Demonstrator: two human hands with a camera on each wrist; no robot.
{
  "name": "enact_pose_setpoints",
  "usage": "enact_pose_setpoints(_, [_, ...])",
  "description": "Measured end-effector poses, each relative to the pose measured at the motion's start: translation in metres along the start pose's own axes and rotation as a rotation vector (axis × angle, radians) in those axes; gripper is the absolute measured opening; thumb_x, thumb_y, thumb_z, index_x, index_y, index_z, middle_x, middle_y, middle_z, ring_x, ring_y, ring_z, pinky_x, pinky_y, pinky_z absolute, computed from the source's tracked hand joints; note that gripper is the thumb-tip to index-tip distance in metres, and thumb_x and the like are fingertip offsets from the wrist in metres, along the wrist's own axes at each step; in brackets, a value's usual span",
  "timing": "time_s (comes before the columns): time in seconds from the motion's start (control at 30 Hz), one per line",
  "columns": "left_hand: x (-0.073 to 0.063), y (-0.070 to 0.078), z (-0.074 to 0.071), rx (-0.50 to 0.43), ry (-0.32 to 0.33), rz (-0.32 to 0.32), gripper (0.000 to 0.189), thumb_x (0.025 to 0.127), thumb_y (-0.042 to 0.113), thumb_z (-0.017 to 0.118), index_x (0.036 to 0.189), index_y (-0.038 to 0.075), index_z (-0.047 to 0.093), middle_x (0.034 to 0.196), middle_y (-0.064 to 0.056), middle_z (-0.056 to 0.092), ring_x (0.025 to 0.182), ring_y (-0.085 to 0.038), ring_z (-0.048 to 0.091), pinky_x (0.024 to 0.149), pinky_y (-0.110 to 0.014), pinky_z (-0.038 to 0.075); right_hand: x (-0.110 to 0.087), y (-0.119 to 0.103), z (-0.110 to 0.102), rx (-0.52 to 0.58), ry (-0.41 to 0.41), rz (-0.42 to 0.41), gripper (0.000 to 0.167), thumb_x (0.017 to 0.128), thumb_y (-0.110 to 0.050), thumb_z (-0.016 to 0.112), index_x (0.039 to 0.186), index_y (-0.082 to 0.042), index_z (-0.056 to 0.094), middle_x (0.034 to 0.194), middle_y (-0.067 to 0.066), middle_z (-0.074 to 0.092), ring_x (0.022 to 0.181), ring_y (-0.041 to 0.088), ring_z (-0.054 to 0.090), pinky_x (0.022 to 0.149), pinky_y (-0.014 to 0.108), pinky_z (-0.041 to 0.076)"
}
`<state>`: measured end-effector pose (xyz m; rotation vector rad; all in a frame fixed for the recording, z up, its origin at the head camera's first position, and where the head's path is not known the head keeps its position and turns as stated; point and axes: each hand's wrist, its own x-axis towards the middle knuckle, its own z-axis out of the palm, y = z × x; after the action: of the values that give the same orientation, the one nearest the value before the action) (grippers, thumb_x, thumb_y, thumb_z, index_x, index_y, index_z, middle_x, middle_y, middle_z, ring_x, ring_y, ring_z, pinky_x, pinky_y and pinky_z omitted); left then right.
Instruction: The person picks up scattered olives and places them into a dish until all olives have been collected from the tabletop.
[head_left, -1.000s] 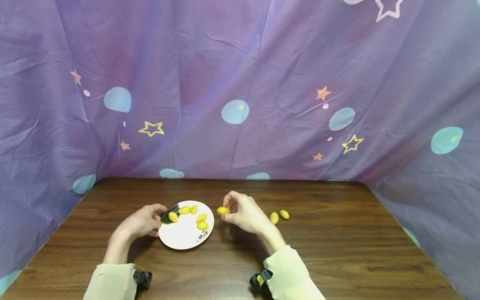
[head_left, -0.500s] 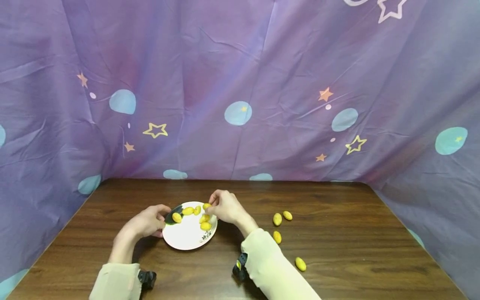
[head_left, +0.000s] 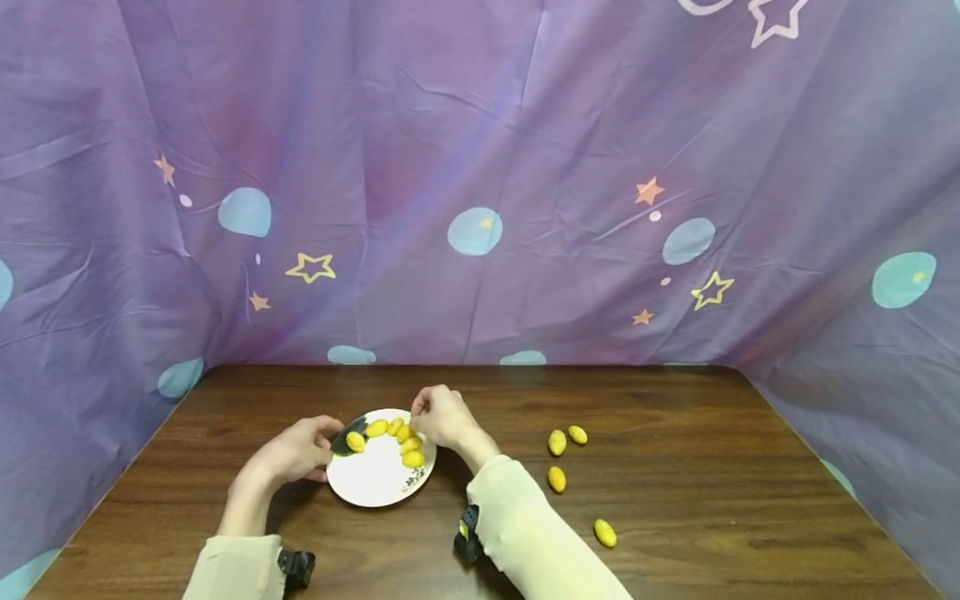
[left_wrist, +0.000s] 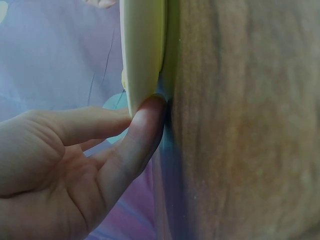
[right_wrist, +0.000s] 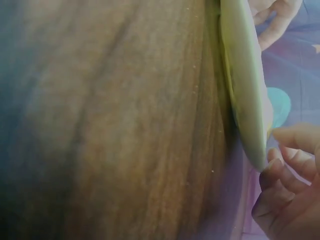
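Note:
A white plate (head_left: 375,487) with a dark green patch and a leafy print sits left of centre on the table. My left hand (head_left: 300,448) pinches its left rim; in the left wrist view, the thumb (left_wrist: 142,122) is under the plate's edge and the index finger on top. Several small yellow oval fruits (head_left: 377,428) form an arc along the plate's far and right side. At the right rim is my right hand (head_left: 446,419), its fingertips beside the fruits. In the right wrist view, the loosely bent fingers (right_wrist: 295,172) hold nothing visible, close to the plate's edge.
Several more yellow fruits (head_left: 557,479) lie on the brown wooden table (head_left: 697,467) right of the right arm. Behind the table hangs a purple cloth (head_left: 405,167) with stars and blue spots. Each wrist wears a black camera (head_left: 467,533).
My right hand has carried a fruit leftward from beside the plate and set it in the arc, then let it go. The left hand has kept its pinch on the plate.

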<state>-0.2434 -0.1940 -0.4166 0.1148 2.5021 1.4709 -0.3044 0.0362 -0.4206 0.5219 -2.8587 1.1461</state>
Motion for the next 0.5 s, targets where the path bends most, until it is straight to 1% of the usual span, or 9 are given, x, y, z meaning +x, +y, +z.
enact_pose_setpoints(0.13, [0.000, 0.000, 0.000, 0.009, -0.002, 0.002, 0.053, 0.077, -0.016, 0.048, 0.129, -0.017, 0.043, 0.090, -0.019, 0.050, 0.073, -0.022, 0.055, 0.062, -0.032, 0.057, -0.001, 0.000, 0.001, -0.012, 0.002, -0.003, 0.005, 0.078, -0.007, 0.071, 0.077, -0.009, 0.067, 0.067, -0.005, 0.058, 0.066, 0.011, 0.052, 0.062, 0.024, 0.045])
enact_pose_setpoints(0.27, [-0.001, 0.000, 0.000, 0.007, -0.002, 0.004, 0.053, 0.076, -0.016, 0.048, 0.129, -0.018, 0.043, 0.090, -0.020, 0.050, 0.073, -0.023, 0.055, 0.062, -0.033, 0.057, -0.005, -0.001, -0.005, -0.003, -0.013, -0.026, 0.002, 0.080, -0.009, 0.069, 0.079, -0.008, 0.066, 0.068, -0.005, 0.059, 0.067, 0.011, 0.053, 0.063, 0.025, 0.045])
enact_pose_setpoints(0.4, [-0.001, 0.001, 0.000, 0.007, 0.000, 0.000, 0.054, 0.076, -0.016, 0.049, 0.129, -0.017, 0.043, 0.090, -0.019, 0.050, 0.073, -0.023, 0.055, 0.063, -0.033, 0.057, -0.010, -0.003, -0.017, 0.003, -0.024, -0.078, 0.003, 0.081, -0.011, 0.067, 0.081, -0.008, 0.067, 0.069, -0.006, 0.059, 0.067, 0.010, 0.053, 0.064, 0.025, 0.045])
enact_pose_setpoints(0.5, [-0.002, 0.000, -0.001, 0.011, 0.000, -0.006, 0.055, 0.075, -0.015, 0.049, 0.129, -0.017, 0.043, 0.089, -0.019, 0.050, 0.072, -0.023, 0.055, 0.063, -0.033, 0.057, -0.017, -0.004, -0.030, 0.012, -0.027, -0.125, 0.002, 0.082, -0.013, 0.066, 0.081, -0.011, 0.065, 0.068, -0.007, 0.059, 0.065, 0.009, 0.053, 0.061, 0.025, 0.045])
